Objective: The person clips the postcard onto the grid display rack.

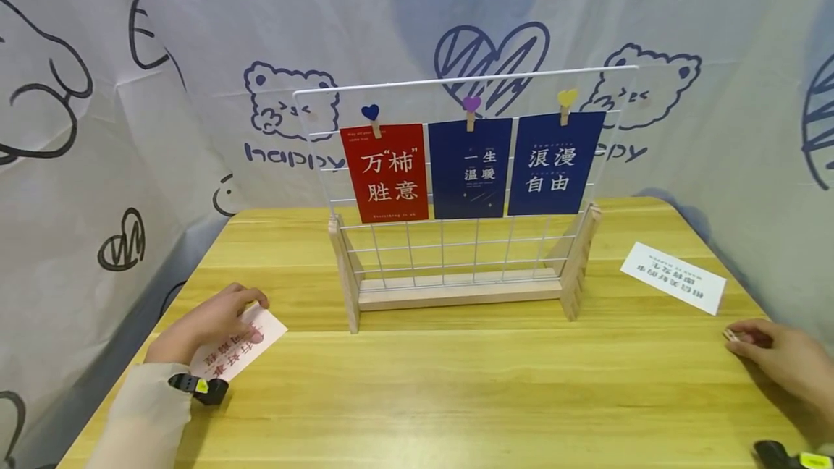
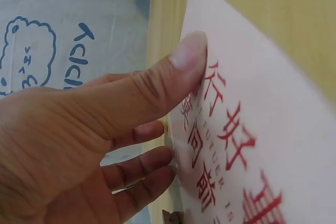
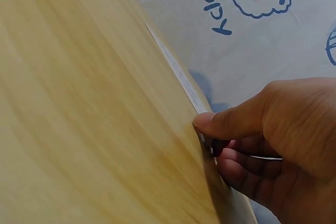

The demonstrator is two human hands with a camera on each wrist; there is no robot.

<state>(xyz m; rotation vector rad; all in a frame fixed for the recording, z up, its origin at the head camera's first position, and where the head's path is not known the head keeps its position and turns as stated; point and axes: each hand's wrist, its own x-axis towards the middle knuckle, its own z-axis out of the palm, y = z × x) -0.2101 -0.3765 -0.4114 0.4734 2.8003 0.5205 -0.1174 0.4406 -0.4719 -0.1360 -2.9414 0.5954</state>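
At the left of the table, my left hand (image 1: 211, 324) pinches a white card with red lettering (image 2: 273, 93) by its edge. In the left wrist view the thumb lies across the card's printed face, and the card stands tilted. Over at the right edge, my right hand (image 1: 785, 360) pinches a small wooden clothespin (image 1: 731, 336) between thumb and fingers. A dark red end (image 3: 220, 147) of it shows in the right wrist view; the rest is hidden by the fingers. Just beyond that hand, a white card with dark lettering (image 1: 674, 277) lies on the table.
Mid-table stands a white wire grid (image 1: 443, 252) in a wooden base (image 1: 456, 297). Clothespins with heart tops hold a red card (image 1: 391, 194), a blue card (image 1: 449, 187) and another blue card (image 1: 554, 197) on it. A printed curtain (image 1: 391, 35) hangs behind.
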